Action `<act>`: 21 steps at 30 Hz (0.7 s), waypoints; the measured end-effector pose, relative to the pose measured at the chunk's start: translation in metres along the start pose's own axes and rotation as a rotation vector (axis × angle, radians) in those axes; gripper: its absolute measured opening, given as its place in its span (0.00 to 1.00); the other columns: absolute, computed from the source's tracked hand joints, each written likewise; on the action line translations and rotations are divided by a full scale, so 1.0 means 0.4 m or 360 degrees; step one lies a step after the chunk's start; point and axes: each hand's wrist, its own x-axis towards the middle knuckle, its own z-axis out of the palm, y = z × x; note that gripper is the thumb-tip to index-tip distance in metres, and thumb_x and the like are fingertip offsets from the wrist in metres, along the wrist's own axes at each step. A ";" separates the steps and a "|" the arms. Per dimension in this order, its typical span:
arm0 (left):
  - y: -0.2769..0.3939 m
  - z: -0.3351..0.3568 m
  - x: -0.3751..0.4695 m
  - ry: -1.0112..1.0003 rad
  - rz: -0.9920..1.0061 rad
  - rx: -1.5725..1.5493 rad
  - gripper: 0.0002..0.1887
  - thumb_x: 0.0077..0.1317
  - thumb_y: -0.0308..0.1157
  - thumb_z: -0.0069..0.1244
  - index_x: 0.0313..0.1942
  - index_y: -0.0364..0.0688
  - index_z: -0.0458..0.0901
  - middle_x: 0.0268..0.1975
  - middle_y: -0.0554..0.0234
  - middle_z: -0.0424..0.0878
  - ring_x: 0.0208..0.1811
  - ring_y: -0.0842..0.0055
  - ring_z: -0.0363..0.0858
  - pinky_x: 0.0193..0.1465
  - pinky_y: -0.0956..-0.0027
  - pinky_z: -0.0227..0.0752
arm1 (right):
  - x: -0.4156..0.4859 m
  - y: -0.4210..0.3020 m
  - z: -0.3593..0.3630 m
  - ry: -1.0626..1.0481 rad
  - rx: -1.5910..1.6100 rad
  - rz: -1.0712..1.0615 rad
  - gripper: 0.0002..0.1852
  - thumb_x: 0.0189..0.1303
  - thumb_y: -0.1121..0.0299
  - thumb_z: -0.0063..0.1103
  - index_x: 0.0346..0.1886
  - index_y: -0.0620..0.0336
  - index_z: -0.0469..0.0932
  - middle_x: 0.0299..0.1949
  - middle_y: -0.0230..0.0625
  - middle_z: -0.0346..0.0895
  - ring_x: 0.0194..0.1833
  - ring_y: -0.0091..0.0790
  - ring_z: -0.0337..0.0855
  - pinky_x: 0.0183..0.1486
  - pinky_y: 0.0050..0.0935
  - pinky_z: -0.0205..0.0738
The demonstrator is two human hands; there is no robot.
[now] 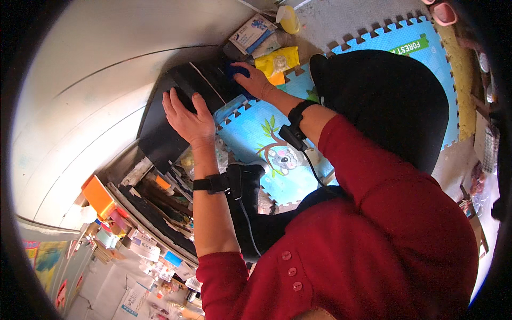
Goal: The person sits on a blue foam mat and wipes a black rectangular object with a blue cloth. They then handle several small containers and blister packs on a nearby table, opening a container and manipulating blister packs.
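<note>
My left hand (189,119) rests with its fingers spread on a black panel-like object (164,140) beside the pale wall. Its thumb stands apart from the fingers, and dark shadow hides what is under the palm. Farther along the same dark surface, my right hand (256,82) is curled over a dark blue cloth (240,71). A thin pale line (207,83) crosses the black surface between my hands. Both wrists wear black straps, each with a small device and a cable.
Blue foam puzzle mats (240,128) cover the floor, one printed with a koala. A yellow packet (278,60), a printed box (253,34) and a yellow container (289,19) stand beyond my right hand. Cluttered boxes (144,244) and an orange bin (98,198) lie at left.
</note>
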 end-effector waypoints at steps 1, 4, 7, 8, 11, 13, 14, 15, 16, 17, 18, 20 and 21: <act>0.000 -0.002 0.000 -0.0012 0.0015 0.0032 0.30 0.62 0.46 0.44 0.57 0.31 0.67 0.61 0.35 0.63 0.62 0.47 0.62 0.64 0.54 0.53 | -0.004 0.015 -0.007 -0.0014 0.0002 0.0060 0.24 0.55 0.55 0.56 0.56 0.48 0.72 0.46 0.52 0.76 0.48 0.50 0.77 0.52 0.36 0.69; 0.001 -0.004 0.002 -0.0019 0.0055 0.0096 0.29 0.64 0.46 0.43 0.57 0.29 0.66 0.61 0.33 0.63 0.61 0.45 0.63 0.64 0.55 0.56 | -0.040 0.074 -0.016 0.0034 0.0002 0.0220 0.25 0.56 0.54 0.55 0.56 0.52 0.71 0.47 0.53 0.76 0.48 0.48 0.77 0.51 0.37 0.70; 0.003 -0.003 0.003 -0.0001 0.0033 0.0065 0.29 0.63 0.46 0.44 0.56 0.31 0.67 0.61 0.35 0.64 0.62 0.46 0.63 0.64 0.54 0.55 | -0.080 0.142 -0.007 0.0177 0.0093 0.0309 0.27 0.57 0.54 0.55 0.59 0.55 0.68 0.45 0.50 0.77 0.45 0.45 0.78 0.49 0.36 0.71; 0.003 -0.002 0.003 0.0004 0.0009 0.0033 0.29 0.62 0.46 0.44 0.57 0.32 0.67 0.61 0.36 0.64 0.62 0.48 0.62 0.64 0.54 0.53 | -0.090 0.161 0.001 0.0245 0.0103 0.0444 0.28 0.57 0.54 0.55 0.60 0.55 0.67 0.43 0.48 0.77 0.44 0.44 0.78 0.48 0.35 0.71; 0.002 -0.001 0.001 0.0014 -0.0015 0.0003 0.29 0.61 0.46 0.45 0.57 0.34 0.68 0.62 0.38 0.64 0.63 0.49 0.61 0.65 0.54 0.52 | -0.116 0.196 0.028 0.0284 0.0435 0.0819 0.29 0.57 0.56 0.55 0.61 0.54 0.64 0.39 0.41 0.76 0.39 0.39 0.77 0.43 0.34 0.73; 0.002 -0.002 0.000 0.0028 0.0003 0.0030 0.29 0.62 0.46 0.45 0.56 0.33 0.68 0.61 0.37 0.64 0.62 0.48 0.62 0.63 0.54 0.54 | -0.127 0.193 0.054 0.0318 0.0944 0.0932 0.28 0.57 0.58 0.55 0.60 0.53 0.63 0.38 0.38 0.75 0.37 0.36 0.76 0.40 0.34 0.73; 0.001 -0.002 -0.001 0.0042 0.0026 0.0055 0.28 0.63 0.46 0.44 0.56 0.33 0.68 0.60 0.36 0.65 0.61 0.47 0.64 0.62 0.54 0.56 | -0.129 0.184 0.069 0.0341 0.1198 0.1002 0.27 0.56 0.59 0.56 0.60 0.52 0.63 0.38 0.37 0.74 0.36 0.35 0.76 0.38 0.34 0.73; 0.001 -0.001 0.000 0.0071 0.0061 0.0091 0.28 0.64 0.46 0.44 0.56 0.32 0.68 0.60 0.35 0.65 0.60 0.46 0.65 0.61 0.54 0.58 | -0.128 0.170 0.086 0.0452 0.1266 0.1048 0.26 0.56 0.60 0.56 0.58 0.52 0.64 0.39 0.37 0.74 0.36 0.35 0.76 0.37 0.35 0.73; 0.001 -0.001 0.000 0.0059 0.0031 0.0066 0.28 0.63 0.46 0.44 0.56 0.33 0.68 0.60 0.36 0.65 0.61 0.47 0.64 0.62 0.54 0.56 | -0.127 0.153 0.105 0.0565 0.1334 0.1091 0.25 0.55 0.60 0.56 0.57 0.53 0.64 0.40 0.37 0.74 0.36 0.35 0.76 0.36 0.36 0.73; 0.001 -0.001 0.001 0.0050 0.0007 0.0055 0.29 0.62 0.46 0.45 0.56 0.33 0.68 0.60 0.37 0.65 0.62 0.48 0.63 0.63 0.53 0.54 | -0.128 0.136 0.121 0.0681 0.1400 0.1140 0.25 0.55 0.61 0.56 0.56 0.53 0.65 0.41 0.38 0.73 0.36 0.36 0.76 0.35 0.36 0.73; 0.001 -0.001 0.000 0.0033 -0.0014 0.0049 0.29 0.61 0.46 0.45 0.56 0.34 0.68 0.61 0.38 0.64 0.63 0.49 0.61 0.63 0.53 0.53 | -0.132 0.120 0.128 0.0646 0.1570 0.1060 0.25 0.54 0.62 0.57 0.55 0.55 0.65 0.43 0.38 0.73 0.37 0.35 0.76 0.33 0.37 0.74; 0.000 0.000 0.001 0.0049 -0.0002 0.0054 0.29 0.61 0.47 0.45 0.56 0.34 0.68 0.61 0.38 0.65 0.63 0.48 0.61 0.63 0.52 0.53 | -0.131 0.078 0.153 0.0689 0.1584 0.1110 0.17 0.55 0.60 0.54 0.48 0.52 0.70 0.40 0.35 0.75 0.37 0.34 0.77 0.34 0.36 0.72; -0.001 0.000 0.004 0.0071 0.0014 0.0060 0.29 0.61 0.47 0.45 0.56 0.34 0.69 0.60 0.38 0.65 0.63 0.48 0.61 0.63 0.52 0.53 | -0.132 0.054 0.163 0.0762 0.1559 0.1207 0.14 0.55 0.59 0.52 0.44 0.50 0.72 0.38 0.34 0.76 0.37 0.34 0.77 0.34 0.36 0.72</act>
